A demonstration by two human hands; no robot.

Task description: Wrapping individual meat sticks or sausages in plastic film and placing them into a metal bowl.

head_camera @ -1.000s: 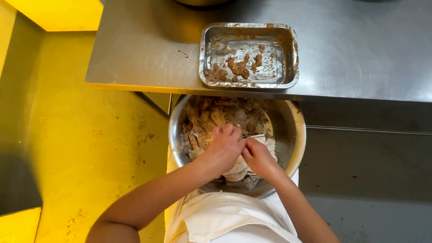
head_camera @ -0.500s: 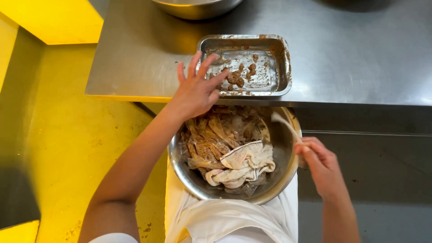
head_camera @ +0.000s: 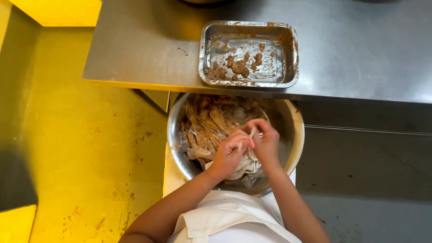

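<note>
Both hands, left hand and right hand, pinch a crumpled whitish plastic wrapper, seemingly smeared brown, over a round steel bowl below a soiled rectangular metal tray.

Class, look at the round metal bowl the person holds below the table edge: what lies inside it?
Inside the round metal bowl lie crumpled clear plastic bags smeared brown, plus a white cloth-like piece. Both hands, left and right, cover the middle; the bottom is hidden.
</note>
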